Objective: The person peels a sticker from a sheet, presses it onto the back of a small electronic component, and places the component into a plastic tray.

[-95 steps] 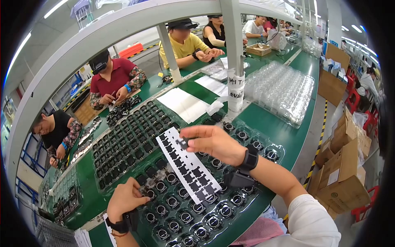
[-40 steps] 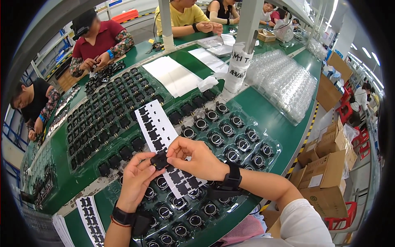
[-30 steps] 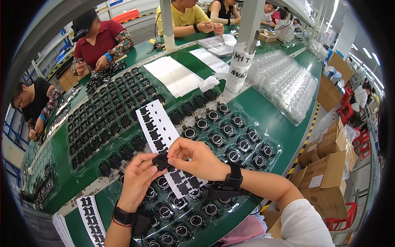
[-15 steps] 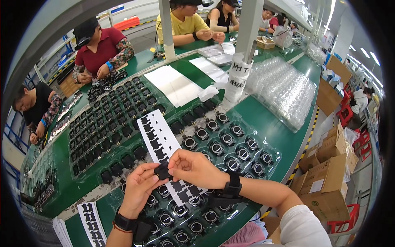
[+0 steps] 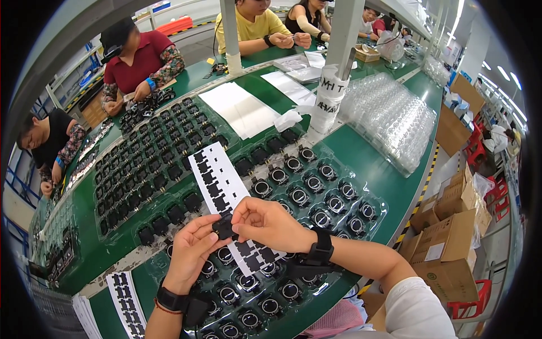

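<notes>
Black square module pinched between two hands above a tray of round-faced parts

One black square module (image 5: 223, 227), small, flat and matte, sits at the lower centre of the frame; its finer detail is too small to read. The left hand (image 5: 191, 246) has its left side clamped between thumb and bent fingers. The right hand (image 5: 272, 226), thumb and fingertips drawn together, grips its right edge. Beneath both runs a white sticker sheet (image 5: 217, 172) with black die-cut shapes, lying aslant over the near blister tray (image 5: 358, 181).

A strip of green tabletop (image 5: 374, 176) shows at centre right, between that tray and a stack of clear blister trays (image 5: 389, 121). The table's edge curves down the right, with cardboard boxes (image 5: 443, 254) beyond it. At the upper centre a grey post (image 5: 343, 39) rises from the tabletop, beyond the hands.

Counts: two sticker sheets, the second (image 5: 125, 305) at the lower left. Along the near tray's far rim sit eight black modules (image 5: 259, 155), four each side of the sheet. The round-faced modules (image 5: 298, 196) are partly hidden by hands and sheet, so their total cannot be told. The far blister tray (image 5: 230, 134), left of centre, holds several dozen black modules. Two wristbands (image 5: 322, 246) show, one on each wrist.
</notes>
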`<control>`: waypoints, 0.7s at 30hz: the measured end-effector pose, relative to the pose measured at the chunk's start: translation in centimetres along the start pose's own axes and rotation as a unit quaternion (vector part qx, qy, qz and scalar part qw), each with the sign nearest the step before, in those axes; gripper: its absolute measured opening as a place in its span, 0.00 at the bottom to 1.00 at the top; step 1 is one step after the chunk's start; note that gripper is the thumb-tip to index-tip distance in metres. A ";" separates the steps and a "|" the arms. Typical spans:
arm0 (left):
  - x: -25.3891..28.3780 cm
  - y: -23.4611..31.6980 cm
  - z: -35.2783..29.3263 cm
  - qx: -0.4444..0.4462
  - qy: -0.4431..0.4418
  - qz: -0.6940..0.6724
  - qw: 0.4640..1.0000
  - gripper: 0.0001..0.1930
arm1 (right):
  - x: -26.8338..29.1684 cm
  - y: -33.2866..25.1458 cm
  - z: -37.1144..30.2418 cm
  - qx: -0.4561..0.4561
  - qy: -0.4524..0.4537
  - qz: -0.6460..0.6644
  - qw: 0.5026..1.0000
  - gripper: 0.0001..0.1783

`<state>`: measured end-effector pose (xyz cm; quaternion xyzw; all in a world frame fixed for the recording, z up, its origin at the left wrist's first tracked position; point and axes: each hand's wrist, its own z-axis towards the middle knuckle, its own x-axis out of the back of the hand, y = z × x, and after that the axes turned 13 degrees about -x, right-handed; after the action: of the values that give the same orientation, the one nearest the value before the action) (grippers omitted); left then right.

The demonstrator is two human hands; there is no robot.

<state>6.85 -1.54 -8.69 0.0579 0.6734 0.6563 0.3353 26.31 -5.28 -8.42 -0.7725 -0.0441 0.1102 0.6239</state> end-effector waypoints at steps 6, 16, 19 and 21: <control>0.0 0.0 0.0 0.000 -0.006 0.008 1.000 0.18 | -0.1 0.0 0.0 0.007 0.010 0.010 1.000 0.04; -0.1 -0.1 -0.1 -0.003 -0.007 0.009 1.000 0.18 | -0.1 0.2 0.0 0.009 0.017 -0.008 1.000 0.04; 0.1 -0.2 -0.1 0.006 -0.007 0.010 1.000 0.18 | -0.2 0.5 0.2 0.016 0.017 0.001 1.000 0.04; 0.2 -0.2 0.1 -0.001 -0.006 0.010 1.000 0.18 | 0.1 -0.1 0.2 0.007 0.015 -0.026 1.000 0.05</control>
<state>6.84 -1.34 -8.91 0.0681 0.6700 0.6598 0.3333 26.36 -5.06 -8.35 -0.7683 -0.0541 0.0831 0.6324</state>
